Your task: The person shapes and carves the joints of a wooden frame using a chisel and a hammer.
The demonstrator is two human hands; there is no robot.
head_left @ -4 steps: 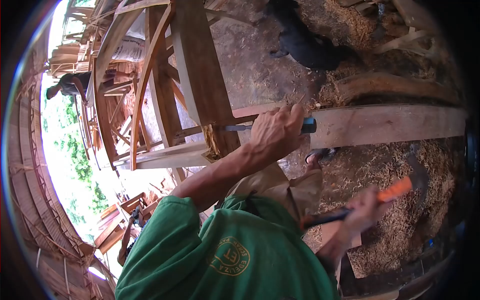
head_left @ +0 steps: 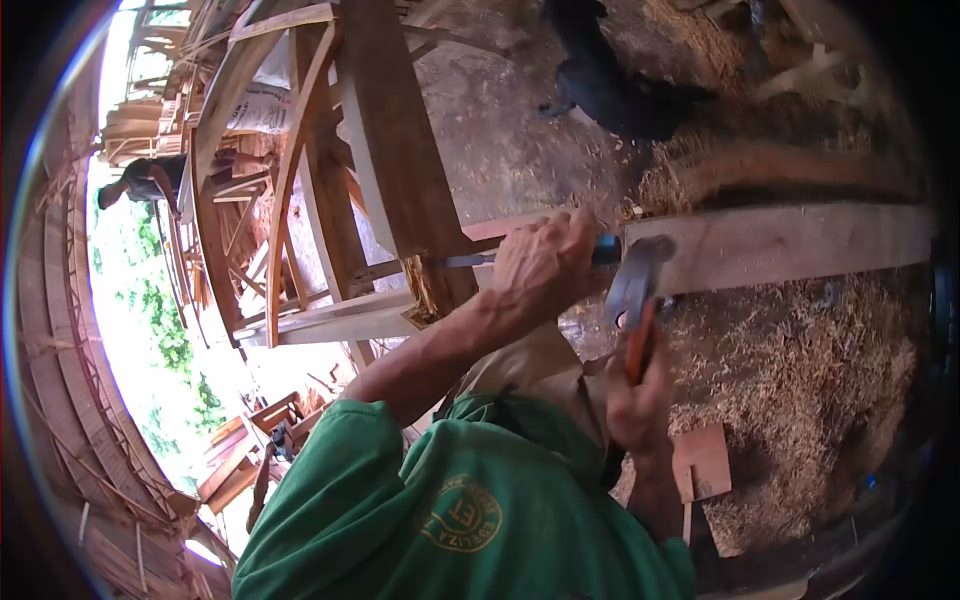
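My left hand (head_left: 545, 260) is closed around a chisel with a blue handle (head_left: 606, 250). The chisel's thin blade (head_left: 465, 260) points left, its tip at the rough, notched end (head_left: 428, 290) of a thick wooden beam (head_left: 400, 150). In my right hand (head_left: 640, 400) is a hammer with an orange grip (head_left: 641, 345). The metal hammer head (head_left: 635, 278), blurred by motion, is close to the butt of the chisel handle; whether they touch is unclear.
A pale plank (head_left: 780, 248) runs to the right. A black dog (head_left: 620, 95) lies on the ground beyond. Wood shavings (head_left: 800, 400) cover the right side, near a small board (head_left: 702, 462). Curved timber frames (head_left: 290, 170) stand left, with a person (head_left: 150, 182) behind them.
My right hand has swung the hammer up and left, from the far right to beside the chisel's butt. My left hand has barely moved.
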